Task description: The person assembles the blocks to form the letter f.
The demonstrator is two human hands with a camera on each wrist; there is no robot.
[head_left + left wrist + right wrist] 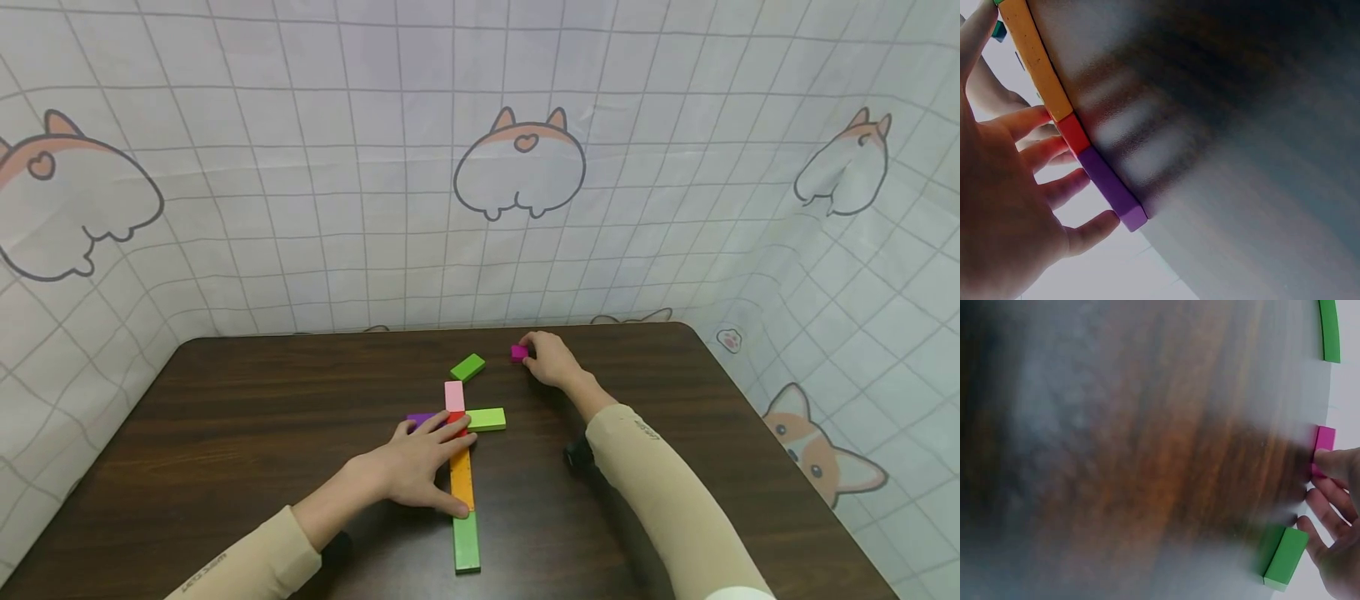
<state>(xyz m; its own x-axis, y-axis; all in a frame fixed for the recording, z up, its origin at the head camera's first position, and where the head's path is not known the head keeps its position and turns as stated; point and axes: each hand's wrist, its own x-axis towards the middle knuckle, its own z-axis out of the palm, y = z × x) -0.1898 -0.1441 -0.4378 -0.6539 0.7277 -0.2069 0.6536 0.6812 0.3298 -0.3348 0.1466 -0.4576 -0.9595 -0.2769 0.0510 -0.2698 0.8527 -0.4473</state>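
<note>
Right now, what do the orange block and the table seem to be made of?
The orange block: perhaps painted wood, possibly plastic; its flat, evenly coloured face looks smooth, with small dark specks. The table: wood or wood-look laminate; streaky dark grain shows, and blurred reflections suggest a satin finish.

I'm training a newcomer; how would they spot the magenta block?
On the dark table, look toward the back for the right hand. It pinches the magenta block, whose colour sets it apart from the green block nearby.
</note>
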